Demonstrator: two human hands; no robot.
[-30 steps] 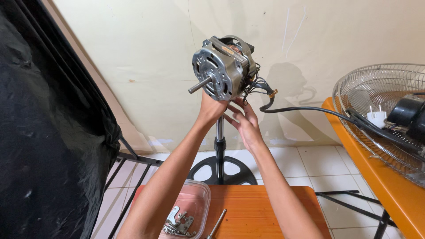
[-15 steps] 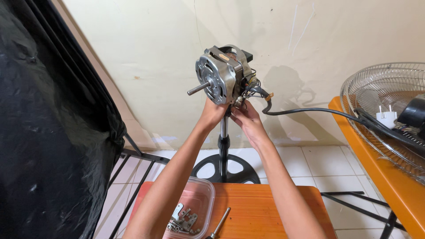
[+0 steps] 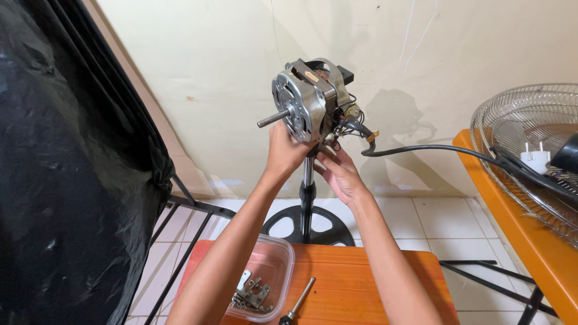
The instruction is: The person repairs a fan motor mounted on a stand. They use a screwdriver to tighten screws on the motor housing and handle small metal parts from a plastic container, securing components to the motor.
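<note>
Though a screwdriver (image 3: 299, 299) and a clear tub of loose screws and brackets (image 3: 262, 285) lie on the orange bench (image 3: 355, 283), the bare fan motor (image 3: 307, 102) already sits atop its stand pole (image 3: 307, 192). Left hand (image 3: 288, 150) grips the motor's underside; right hand (image 3: 338, 174), fingers curled, works at the neck joint. Housing, blade and grille (image 3: 530, 138) look yet unfitted.

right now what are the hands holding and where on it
Both hold the bare fan motor at its underside, atop the stand pole: left hand under the front plate, right hand below the wiring.
</note>
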